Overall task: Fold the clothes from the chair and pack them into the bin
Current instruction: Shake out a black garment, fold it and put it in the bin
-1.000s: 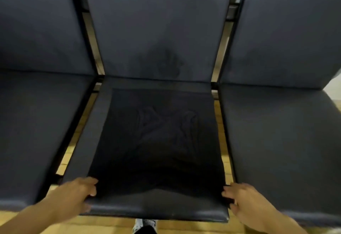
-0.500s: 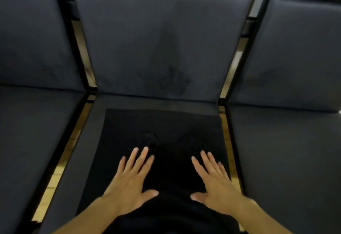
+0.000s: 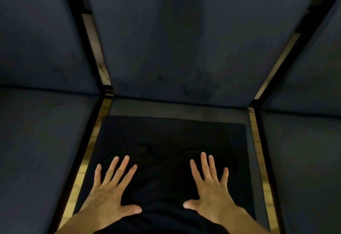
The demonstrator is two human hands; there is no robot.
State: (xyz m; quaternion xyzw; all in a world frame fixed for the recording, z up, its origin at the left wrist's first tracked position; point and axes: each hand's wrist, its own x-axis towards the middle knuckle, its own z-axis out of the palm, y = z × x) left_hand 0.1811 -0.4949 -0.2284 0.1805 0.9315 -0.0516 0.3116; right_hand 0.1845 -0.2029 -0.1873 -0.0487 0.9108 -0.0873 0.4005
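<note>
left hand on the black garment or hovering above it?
Touching. The head view shows the left hand lying flat, fingers spread, on the black garment spread over the middle chair seat, with no gap visible under the palm.

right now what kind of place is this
Probably a waiting area or hall: a row of matching dark padded chairs with black frames, set on a tan floor. A black garment lies on the middle seat.

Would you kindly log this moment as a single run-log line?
stage: smoothing | black garment: flat on middle chair seat | left hand: open, pressing | right hand: open, pressing | bin: not in view
</note>
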